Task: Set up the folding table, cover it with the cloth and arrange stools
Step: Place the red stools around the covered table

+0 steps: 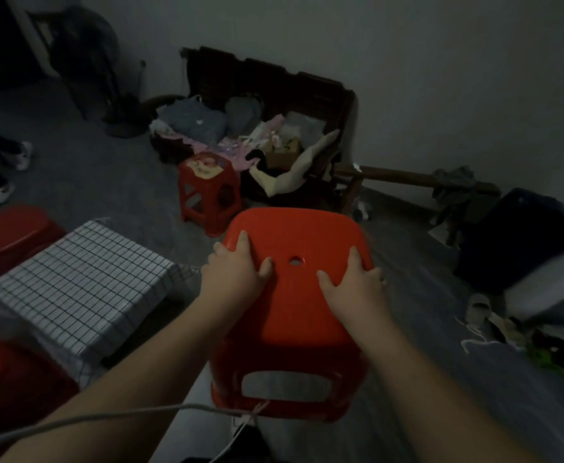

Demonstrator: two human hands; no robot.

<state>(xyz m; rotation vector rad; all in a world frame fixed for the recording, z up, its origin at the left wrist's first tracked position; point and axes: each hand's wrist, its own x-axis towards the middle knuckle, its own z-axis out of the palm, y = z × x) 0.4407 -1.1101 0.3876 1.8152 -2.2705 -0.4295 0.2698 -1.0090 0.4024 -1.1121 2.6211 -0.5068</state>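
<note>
A red plastic stool [302, 305] with a small hole in its seat is in front of me, right of the table. My left hand [237, 267] grips the seat's left edge and my right hand [352, 284] grips its right edge. The low table [73, 289] at the left is covered with a white cloth checked in thin dark lines. Another red stool [3, 235] stands at the table's far left side and a third [10, 385] at its near left corner. A smaller red stool [210, 192] with a picture on its seat stands farther back.
A dark wooden bench [273, 95] piled with clothes and bags stands against the back wall. A person's legs and white shoes [3, 182] are at the left edge. A dark bag [514, 238] and scattered slippers lie at the right. A grey cable [107, 416] crosses my left arm.
</note>
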